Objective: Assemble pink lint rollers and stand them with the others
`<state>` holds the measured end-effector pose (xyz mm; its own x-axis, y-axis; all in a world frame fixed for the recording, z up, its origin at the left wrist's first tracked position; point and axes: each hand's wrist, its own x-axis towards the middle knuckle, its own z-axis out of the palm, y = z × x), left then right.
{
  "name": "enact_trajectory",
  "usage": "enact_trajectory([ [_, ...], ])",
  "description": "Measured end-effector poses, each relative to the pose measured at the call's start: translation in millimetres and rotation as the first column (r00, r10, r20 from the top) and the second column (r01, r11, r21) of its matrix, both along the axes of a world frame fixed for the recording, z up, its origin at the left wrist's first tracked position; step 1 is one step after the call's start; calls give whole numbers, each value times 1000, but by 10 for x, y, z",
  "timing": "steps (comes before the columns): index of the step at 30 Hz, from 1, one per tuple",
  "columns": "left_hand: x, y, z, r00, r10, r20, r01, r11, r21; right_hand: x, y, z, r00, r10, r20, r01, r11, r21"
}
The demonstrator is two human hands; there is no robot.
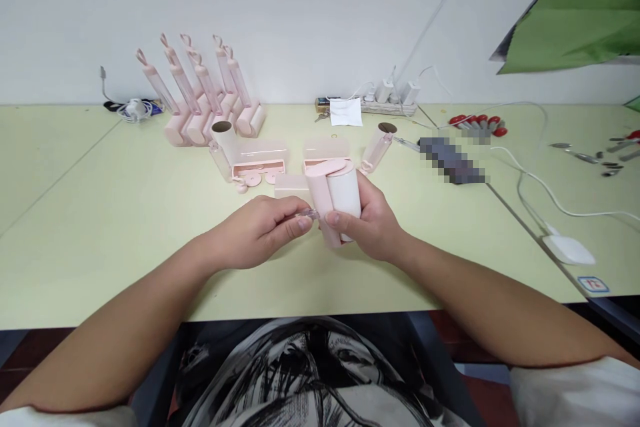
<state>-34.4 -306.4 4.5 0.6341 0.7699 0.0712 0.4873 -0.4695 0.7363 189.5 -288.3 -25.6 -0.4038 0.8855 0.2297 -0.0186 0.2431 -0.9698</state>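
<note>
In the middle of the table, my right hand is wrapped round a pink lint roller case with a white roll inside it. The pink end piece on top sits slightly askew over the roll. Against the case's left side, my left hand pinches a small clear piece; its exact kind is too small to make out. Just beyond my hands lie open pink cases, a pale pink cover and round pink end caps.
Several pink lint rollers with upright handles stand at the back left. Two white rolls stand nearer, each beside a clear pink handle. A power strip, a blurred dark object, red-handled tools and a white charger lie rightward.
</note>
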Motion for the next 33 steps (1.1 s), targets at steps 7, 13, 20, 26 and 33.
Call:
enact_trajectory([
  [7,3,14,-16,999,-1,-41,2,1000,23,-15,-4,7,999,13,50,-13,1000,7],
  [13,0,7,-11,999,2,-51,0,999,35,-17,-12,-10,996,-11,88,2,996,93],
  [20,19,3,-25,991,38,-132,-24,994,106,-50,-66,-51,989,-44,144,34,997,70],
  [26,8,21,-21,993,43,-108,-29,991,128,-54,-43,-34,995,-31,96,25,997,66],
  [33,-2,-13,45,998,41,-52,-34,991,130,-29,-84,91,995,-100,-4,100,993,67],
])
